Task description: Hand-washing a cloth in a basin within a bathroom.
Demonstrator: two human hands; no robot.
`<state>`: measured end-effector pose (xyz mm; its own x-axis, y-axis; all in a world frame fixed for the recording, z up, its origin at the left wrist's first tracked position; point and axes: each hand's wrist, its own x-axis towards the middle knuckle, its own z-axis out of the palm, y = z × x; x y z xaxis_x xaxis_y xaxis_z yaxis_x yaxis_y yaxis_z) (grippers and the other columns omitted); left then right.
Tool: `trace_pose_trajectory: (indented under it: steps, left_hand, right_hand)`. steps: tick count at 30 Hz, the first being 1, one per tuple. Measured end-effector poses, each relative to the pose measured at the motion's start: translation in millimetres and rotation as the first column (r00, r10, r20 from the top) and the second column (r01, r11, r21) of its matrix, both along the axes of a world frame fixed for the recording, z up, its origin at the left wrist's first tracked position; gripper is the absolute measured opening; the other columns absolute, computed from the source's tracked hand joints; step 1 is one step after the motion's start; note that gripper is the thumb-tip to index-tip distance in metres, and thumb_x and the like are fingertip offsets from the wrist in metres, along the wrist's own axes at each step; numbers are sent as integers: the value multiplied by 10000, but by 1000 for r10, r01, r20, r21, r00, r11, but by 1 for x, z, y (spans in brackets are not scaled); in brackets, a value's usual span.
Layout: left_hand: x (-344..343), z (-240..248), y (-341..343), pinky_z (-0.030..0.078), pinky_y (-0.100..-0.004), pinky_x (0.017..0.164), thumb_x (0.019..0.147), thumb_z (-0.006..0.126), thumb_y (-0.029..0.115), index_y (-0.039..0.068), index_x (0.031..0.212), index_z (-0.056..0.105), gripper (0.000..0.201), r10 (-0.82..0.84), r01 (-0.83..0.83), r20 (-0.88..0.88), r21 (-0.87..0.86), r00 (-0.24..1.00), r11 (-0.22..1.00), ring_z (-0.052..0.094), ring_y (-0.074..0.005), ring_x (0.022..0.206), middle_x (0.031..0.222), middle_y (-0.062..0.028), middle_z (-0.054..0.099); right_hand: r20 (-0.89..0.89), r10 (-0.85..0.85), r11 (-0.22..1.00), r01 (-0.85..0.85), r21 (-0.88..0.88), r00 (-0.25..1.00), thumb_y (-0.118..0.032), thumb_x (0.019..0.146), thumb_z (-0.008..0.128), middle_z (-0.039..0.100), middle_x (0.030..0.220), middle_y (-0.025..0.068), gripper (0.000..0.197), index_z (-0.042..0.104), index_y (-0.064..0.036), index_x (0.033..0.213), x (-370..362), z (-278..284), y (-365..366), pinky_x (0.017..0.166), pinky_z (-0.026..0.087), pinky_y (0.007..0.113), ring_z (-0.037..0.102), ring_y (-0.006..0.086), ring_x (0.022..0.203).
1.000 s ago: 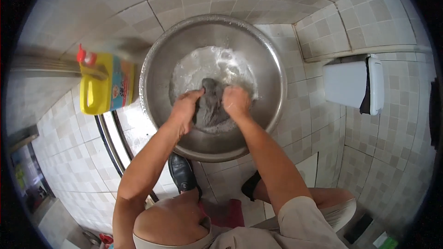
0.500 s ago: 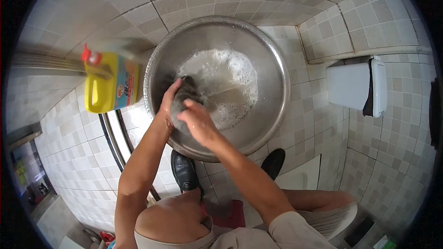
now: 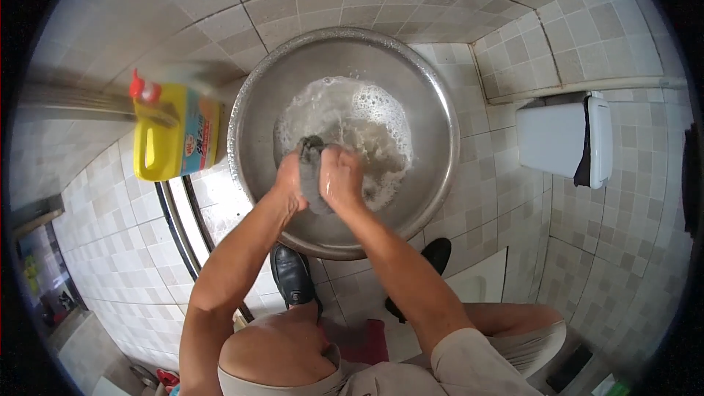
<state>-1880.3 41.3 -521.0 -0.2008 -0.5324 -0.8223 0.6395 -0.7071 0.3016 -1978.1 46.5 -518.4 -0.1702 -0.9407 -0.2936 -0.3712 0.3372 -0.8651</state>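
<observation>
A wet grey cloth [image 3: 312, 178] with a darker bunched end is between my two hands, over the left part of the soapy water in a large metal basin [image 3: 429, 198]. My left hand [image 3: 291, 177] grips its left side. On the other side my right hand [image 3: 341, 176] is closed against it, knuckles up. Whether the cloth is a sock or a rag cannot be made out. Foam and cloudy, splashing water [image 3: 367, 139] fill the bottom of the basin.
Left of the basin stands a yellow jug [image 3: 160, 143] with a red pump top. A light grey bin [image 3: 554, 136] with a dark liner is at the right. My black shoes [image 3: 293, 275] are at the basin's near edge, on the tiled floor. Tiled walls rise behind.
My right hand has come down from above the cloth to grip its right side. My left hand and the cloth have shifted slightly right and nearer; the foam has spread and broken up.
</observation>
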Motion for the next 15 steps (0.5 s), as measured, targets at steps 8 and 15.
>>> trace_pose_trajectory:
  steps: [8,15]
  left_hand:
    - [-11,-22,8,473,-434,824,914,417,298,52,1060,600,339,53,-56,182,12,982,998,611,-258,930,1040,-123,632]
    - [-5,-21,-9,460,-395,834,883,430,245,-20,1068,581,357,-276,341,332,-154,902,927,586,-253,943,1056,-155,613]
  right_hand:
    - [-120,-49,995,59,79,992,-157,839,396,581,758,306,332,569,88,698,-10,9,-14,708,422,497,579,452,764]
    - [-557,17,914,-239,-328,830,-80,831,380,579,865,233,189,536,24,810,-9,-16,20,675,397,538,546,438,777]
